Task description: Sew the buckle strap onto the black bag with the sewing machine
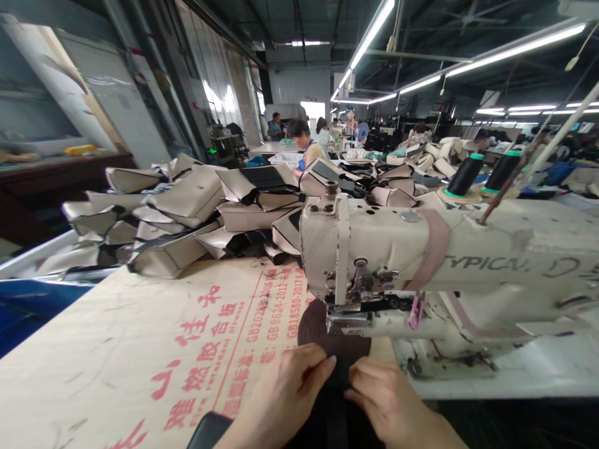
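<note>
My left hand (299,377) is closed, thumb and fingers pinching the left edge of a black strip of material (342,375). On the strip's other side, my right hand (386,393) has its fingers curled in on the right edge. The strip runs down between both hands, and its lower part blends into dark cloth, so I cannot make out where it ends. Just beyond my fingertips is the sewing machine (369,249), its needle area low over the table. A dark brown roll of tape (312,324) lies flat beside and partly behind the machine head.
Plywood with red printing (234,349) forms the table on the left. Piled along its far edge are several beige bags (182,199) with black trim. Black thread cones (464,174) stand behind the machine. A person (306,149) sits beyond the pile. A black object (208,430) lies near my left wrist.
</note>
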Motion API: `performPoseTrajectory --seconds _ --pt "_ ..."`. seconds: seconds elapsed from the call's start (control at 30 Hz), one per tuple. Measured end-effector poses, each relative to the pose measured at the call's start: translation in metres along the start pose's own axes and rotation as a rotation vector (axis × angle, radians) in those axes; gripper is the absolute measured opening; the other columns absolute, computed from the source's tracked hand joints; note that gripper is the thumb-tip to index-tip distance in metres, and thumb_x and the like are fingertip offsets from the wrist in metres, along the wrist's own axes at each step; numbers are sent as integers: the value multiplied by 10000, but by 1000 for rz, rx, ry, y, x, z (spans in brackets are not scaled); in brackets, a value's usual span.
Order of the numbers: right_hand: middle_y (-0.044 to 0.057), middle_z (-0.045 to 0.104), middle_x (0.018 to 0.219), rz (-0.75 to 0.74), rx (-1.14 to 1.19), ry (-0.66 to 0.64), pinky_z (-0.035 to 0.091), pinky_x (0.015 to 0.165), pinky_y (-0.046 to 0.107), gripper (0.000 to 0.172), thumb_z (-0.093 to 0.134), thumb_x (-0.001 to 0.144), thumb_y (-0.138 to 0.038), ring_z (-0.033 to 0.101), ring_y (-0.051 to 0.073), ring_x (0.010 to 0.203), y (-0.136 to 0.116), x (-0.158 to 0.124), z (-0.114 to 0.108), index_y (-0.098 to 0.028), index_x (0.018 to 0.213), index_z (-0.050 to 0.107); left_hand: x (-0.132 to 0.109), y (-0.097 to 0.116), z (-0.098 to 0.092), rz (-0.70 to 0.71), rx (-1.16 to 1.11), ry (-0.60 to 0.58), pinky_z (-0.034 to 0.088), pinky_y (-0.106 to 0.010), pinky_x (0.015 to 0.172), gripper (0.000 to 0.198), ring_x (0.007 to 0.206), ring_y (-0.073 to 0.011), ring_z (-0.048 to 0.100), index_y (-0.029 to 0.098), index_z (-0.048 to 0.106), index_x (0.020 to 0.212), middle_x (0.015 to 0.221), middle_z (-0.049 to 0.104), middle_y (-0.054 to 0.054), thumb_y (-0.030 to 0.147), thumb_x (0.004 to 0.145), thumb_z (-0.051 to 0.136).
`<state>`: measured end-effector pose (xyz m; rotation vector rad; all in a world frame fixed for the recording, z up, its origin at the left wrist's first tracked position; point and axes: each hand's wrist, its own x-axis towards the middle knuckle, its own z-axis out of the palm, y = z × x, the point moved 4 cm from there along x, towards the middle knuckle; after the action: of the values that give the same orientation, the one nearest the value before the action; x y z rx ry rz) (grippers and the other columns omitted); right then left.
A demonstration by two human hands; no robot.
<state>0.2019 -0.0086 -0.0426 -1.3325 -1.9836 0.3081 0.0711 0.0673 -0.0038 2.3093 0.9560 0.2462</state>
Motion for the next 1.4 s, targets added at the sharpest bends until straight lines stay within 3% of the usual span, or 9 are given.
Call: performPoseTrajectory --seconds 0.17,0.27,0.37,0.6,0.8,0.9,1.07,1.23,1.4 --pt "33 549 769 24 33 -21 418 627 255 177 390 901 -219 522 147 724 -2 -3 0 -174 777 507 15 -8 8 -153 -184 -176 187 -236 494 374 534 -85 247 182 281 521 540 223 58 397 800 406" --pt "15 574 845 170 166 2 450 714 255 63 436 885 -217 554 144 801 1 -5 -2 -200 880 497 19 -11 9 -158 -215 -164 169 -241 490 364 529 -84 238 185 275 505 526 214 60 387 768 422" --pt "23 567 992 262 265 36 463 815 262 216 451 871 -183 559 141 914 0 -6 -3 -224 1082 428 21 -12 11 -171 -232 -143 168 -242 484 342 521 -81 244 181 309 509 518 237 61 388 750 436" --pt "56 547 947 76 -53 28 459 786 357 206 352 880 -104 508 197 896 -10 -6 1 -188 1007 491 22 -10 15 -216 -275 -217 184 -229 466 339 512 -81 259 171 376 514 510 262 59 413 731 472" --pt "53 550 936 86 36 92 440 789 340 185 336 895 -127 493 182 886 -7 -9 2 -186 968 497 -15 4 -5 -58 -115 77 405 -217 605 243 632 -110 501 185 601 908 682 550 26 355 836 443" --pt "49 552 940 102 76 108 433 781 322 190 335 901 -134 492 172 891 -9 -8 -1 -192 967 503 -34 11 -1 111 -17 113 451 -219 806 292 878 -116 569 271 569 1110 975 612 -1 250 884 386" --pt "28 563 935 135 105 109 437 784 300 180 386 881 -107 495 156 886 -9 -2 -7 -198 954 523 -35 -1 15 317 272 139 498 -256 842 494 901 -135 565 264 442 1277 995 602 -31 71 831 351" --pt "20 569 914 159 92 90 458 772 288 196 411 873 -114 517 154 877 -7 6 -9 -210 971 551 -28 -4 20 380 558 200 476 -359 909 579 968 -195 517 203 421 1288 1051 587 -56 -6 756 331" --pt "76 545 1009 62 -174 79 474 833 345 451 339 862 -52 512 193 937 -10 2 -4 -191 1289 380 -23 6 19 341 619 156 487 -343 839 473 848 -197 503 159 553 1129 966 592 -63 -8 747 328"
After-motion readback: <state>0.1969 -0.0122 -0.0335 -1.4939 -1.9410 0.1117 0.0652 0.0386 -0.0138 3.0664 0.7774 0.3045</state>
